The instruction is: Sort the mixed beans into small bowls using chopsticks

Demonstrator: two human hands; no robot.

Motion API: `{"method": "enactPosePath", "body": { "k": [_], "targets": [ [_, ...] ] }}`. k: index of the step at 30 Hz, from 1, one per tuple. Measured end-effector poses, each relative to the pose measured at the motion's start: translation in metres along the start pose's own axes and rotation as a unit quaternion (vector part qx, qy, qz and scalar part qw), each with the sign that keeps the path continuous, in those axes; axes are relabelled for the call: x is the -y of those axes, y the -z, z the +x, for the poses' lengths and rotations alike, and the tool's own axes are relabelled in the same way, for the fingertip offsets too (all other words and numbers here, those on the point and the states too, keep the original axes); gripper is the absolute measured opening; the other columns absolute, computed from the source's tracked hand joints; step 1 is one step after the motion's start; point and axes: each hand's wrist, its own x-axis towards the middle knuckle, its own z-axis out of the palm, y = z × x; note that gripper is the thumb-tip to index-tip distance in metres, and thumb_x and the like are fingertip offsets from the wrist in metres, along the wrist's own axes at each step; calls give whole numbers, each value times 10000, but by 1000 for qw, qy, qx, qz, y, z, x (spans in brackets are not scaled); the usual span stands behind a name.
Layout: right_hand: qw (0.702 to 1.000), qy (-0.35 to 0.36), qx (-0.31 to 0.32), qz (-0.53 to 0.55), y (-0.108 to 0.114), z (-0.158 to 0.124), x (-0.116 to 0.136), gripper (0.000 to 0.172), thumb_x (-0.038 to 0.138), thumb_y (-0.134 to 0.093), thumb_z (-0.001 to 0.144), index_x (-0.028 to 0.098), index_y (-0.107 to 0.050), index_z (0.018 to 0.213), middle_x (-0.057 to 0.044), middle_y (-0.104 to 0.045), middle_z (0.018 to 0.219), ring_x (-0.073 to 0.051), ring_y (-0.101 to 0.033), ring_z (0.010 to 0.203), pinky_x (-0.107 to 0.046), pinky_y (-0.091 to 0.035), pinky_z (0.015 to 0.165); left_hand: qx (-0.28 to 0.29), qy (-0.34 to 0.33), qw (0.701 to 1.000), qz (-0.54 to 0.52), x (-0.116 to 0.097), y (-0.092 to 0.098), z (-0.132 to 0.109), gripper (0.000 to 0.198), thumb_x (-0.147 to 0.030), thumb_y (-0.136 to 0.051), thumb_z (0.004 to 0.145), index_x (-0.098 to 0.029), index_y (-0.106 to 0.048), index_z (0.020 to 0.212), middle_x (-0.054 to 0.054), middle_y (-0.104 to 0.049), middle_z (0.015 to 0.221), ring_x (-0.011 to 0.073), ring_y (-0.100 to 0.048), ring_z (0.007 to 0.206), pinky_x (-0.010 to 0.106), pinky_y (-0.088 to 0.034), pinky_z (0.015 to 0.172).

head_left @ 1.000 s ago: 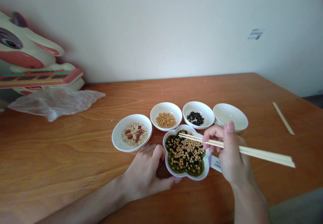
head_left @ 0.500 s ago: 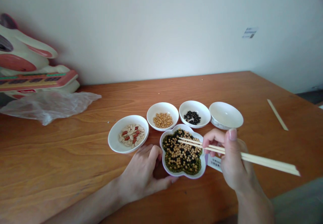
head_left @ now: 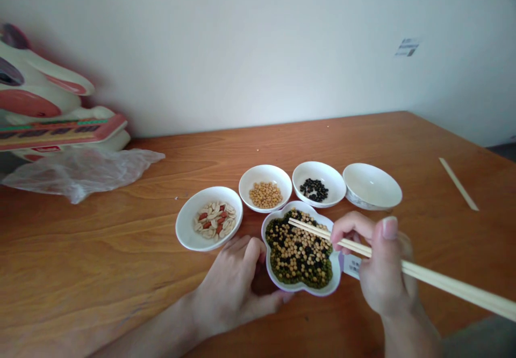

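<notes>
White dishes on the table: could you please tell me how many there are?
5. Four round ones in a row: the seed dish at left, the yellow-bean dish, the black-bean dish, and an empty dish at right. The flower-shaped dish of mixed beans sits nearest the camera.

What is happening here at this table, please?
A person works with bare hands at a wooden table. The right hand holds a pair of chopsticks, their tips over the mixed beans in a flower-shaped dish. The left hand cups that dish's left edge. Behind it stand a bowl of pale seeds and red pieces, a bowl of yellow beans, a bowl of black beans and an empty-looking bowl.
</notes>
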Motion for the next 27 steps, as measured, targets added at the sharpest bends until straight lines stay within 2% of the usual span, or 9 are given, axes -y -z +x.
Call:
{"method": "enactPosePath", "body": {
  "k": [3, 6, 10, 13, 17, 27],
  "targets": [
    [1000, 20, 16, -17, -1, -2, 3, 735, 692, -263, 1110, 221, -677, 727, -19, -560, 591, -136, -484, 502, -300, -314, 451, 4, 3, 1000, -5, 0, 1, 0, 479, -565, -865, 817, -239, -556, 981, 55, -747, 904, 275, -743, 797, 371, -571, 657],
    [998, 48, 47, -15, 3, -2, -5, 711, 638, -239, 1134, 227, -681, 757, -13, -584, 609, -131, -492, 495, -289, -334, 451, 13, 6, 1000, -8, 0, 2, 2, 472, -561, -869, 815, -237, -563, 968, 65, -755, 914, 280, -746, 803, 371, -571, 651],
    [995, 36, 84, -29, 10, 0, -18, 713, 618, -208, 1143, 228, -674, 770, -11, -608, 639, -126, -516, 502, -274, -356, 454, 13, 11, 1000, -21, -1, 2, 4, 473, -551, -882, 800, -242, -557, 951, 48, -751, 891, 266, -734, 772, 371, -566, 651],
    [996, 32, 83, -30, 9, 1, -22, 731, 641, -193, 1136, 228, -668, 764, -7, -594, 625, -122, -502, 493, -269, -352, 449, 12, 12, 1000, -25, -1, 1, 4, 459, -544, -871, 811, -244, -550, 942, 31, -739, 863, 245, -717, 741, 354, -551, 635],
    [996, 25, 79, -29, 6, 3, -21, 740, 659, -190, 1130, 231, -672, 766, -11, -598, 621, -132, -545, 532, -271, -375, 470, 16, 12, 999, -25, -2, 1, 5, 440, -531, -856, 825, -247, -535, 926, 16, -730, 846, 222, -699, 708, 342, -539, 629],
    [997, -12, 66, -47, 5, 4, -20, 774, 684, -141, 1121, 243, -657, 750, -14, -613, 653, -150, -572, 613, -305, -398, 553, 15, 7, 1000, -22, -2, 0, 4, 436, -504, -863, 826, -252, -529, 946, 11, -730, 852, 229, -709, 720, 345, -538, 636]
  ]
}}
